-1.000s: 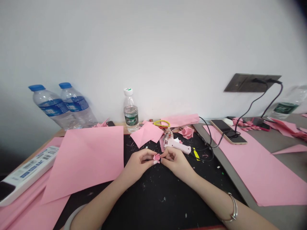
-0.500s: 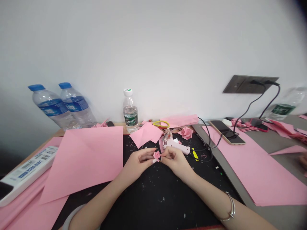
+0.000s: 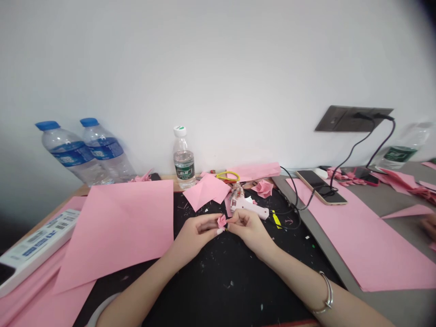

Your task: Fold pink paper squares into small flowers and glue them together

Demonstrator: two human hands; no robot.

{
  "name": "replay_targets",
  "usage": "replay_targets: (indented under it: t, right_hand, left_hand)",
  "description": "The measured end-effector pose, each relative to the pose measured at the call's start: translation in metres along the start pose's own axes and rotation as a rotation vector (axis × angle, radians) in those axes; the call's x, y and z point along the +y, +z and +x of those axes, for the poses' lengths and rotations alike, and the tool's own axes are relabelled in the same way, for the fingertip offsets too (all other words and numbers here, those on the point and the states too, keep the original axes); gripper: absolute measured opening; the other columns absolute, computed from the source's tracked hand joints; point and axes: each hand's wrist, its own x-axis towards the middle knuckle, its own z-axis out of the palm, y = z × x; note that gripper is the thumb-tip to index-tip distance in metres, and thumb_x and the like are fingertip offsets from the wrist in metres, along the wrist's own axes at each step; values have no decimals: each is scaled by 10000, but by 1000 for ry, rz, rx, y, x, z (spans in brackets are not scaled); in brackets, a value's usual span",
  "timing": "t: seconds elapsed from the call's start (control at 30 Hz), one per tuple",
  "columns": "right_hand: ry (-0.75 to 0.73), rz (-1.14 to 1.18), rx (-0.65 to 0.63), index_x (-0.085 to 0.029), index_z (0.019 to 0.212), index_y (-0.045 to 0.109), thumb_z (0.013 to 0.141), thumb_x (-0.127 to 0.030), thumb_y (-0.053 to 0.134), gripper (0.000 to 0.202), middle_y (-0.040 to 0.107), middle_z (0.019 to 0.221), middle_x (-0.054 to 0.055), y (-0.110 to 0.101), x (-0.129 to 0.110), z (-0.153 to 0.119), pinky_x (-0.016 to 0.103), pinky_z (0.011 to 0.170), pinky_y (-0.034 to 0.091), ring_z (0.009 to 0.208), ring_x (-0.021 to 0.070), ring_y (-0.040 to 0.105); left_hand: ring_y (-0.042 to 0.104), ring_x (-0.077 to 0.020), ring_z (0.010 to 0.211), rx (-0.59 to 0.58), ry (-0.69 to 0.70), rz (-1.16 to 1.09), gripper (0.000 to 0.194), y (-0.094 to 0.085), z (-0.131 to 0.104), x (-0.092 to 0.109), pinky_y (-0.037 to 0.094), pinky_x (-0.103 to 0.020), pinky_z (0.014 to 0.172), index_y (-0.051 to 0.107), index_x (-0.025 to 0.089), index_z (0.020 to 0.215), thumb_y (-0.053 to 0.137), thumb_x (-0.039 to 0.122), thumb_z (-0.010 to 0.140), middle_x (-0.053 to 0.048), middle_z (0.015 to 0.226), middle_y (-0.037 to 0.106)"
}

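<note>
A small folded pink paper flower (image 3: 221,221) is held above the black mat (image 3: 218,281). My left hand (image 3: 199,231) pinches it from the left, between thumb and fingers. From the right, the thumb and index finger of my right hand (image 3: 247,229) are closed on the flower's edge. Just behind my hands lies a pale pink glue gun (image 3: 250,207) with its cable running right. A larger folded pink flower (image 3: 262,188) rests behind the glue gun, and loose pink paper squares (image 3: 206,193) lie to its left.
Large pink sheets (image 3: 126,227) and a white box (image 3: 37,245) are at left. Blue-capped bottles (image 3: 71,152) and a smaller bottle (image 3: 184,163) stand by the wall. A phone (image 3: 320,187) lies on pink paper (image 3: 368,245) at right. Another person's hand (image 3: 429,226) shows at the right edge.
The fingers of my left hand have shifted slightly around the small flower. The whole view has moved a little, and both hands keep their grip.
</note>
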Motion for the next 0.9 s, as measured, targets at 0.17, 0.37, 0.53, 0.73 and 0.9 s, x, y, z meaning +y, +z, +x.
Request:
replay_targets:
  t: [0.17, 0.37, 0.53, 0.73, 0.9]
  right_hand:
    - [-25, 0, 3, -185, 560, 470, 654, -259, 628, 198, 360, 488, -76, 2, 3, 1, 222, 458, 164, 465, 78, 246]
    - [-54, -32, 4, -182, 563, 473, 664, -229, 611, 178, 360, 490, -74, 3, 6, 1, 223, 454, 166, 465, 76, 241]
    - [-62, -31, 13, -173, 592, 490, 679, -190, 587, 131, 372, 488, -76, 4, 13, 0, 217, 446, 169, 454, 71, 245]
    - [-113, -131, 32, -165, 610, 515, 702, -155, 562, 104, 318, 473, -91, 4, 17, 1, 212, 444, 171, 448, 69, 233]
    - [-170, -272, 53, -150, 665, 590, 707, -111, 541, 76, 319, 484, -86, 4, 15, -2, 205, 442, 185, 450, 73, 262]
  left_hand:
    - [649, -235, 1027, 2, 18, 1, 320, -1, 1, -3, 482, -361, 958, 679, 171, 1053, 684, 196, 734, -57, 1096, 707]
    - [643, -238, 1039, 19, 4, 11, 324, -1, 2, -2, 480, -355, 960, 684, 184, 1058, 683, 200, 735, -48, 1090, 710]
    - [656, -234, 1011, 31, -17, 15, 295, -2, 2, -3, 492, -340, 942, 704, 194, 1016, 702, 229, 723, -32, 1046, 729]
    - [667, -223, 986, 36, -30, 45, 279, -3, 2, -2, 502, -320, 924, 715, 224, 1001, 702, 221, 722, -7, 1016, 739]
    - [662, -224, 997, 50, -48, 71, 310, -3, 1, -2, 498, -323, 927, 703, 231, 1037, 695, 215, 727, -11, 1047, 728]
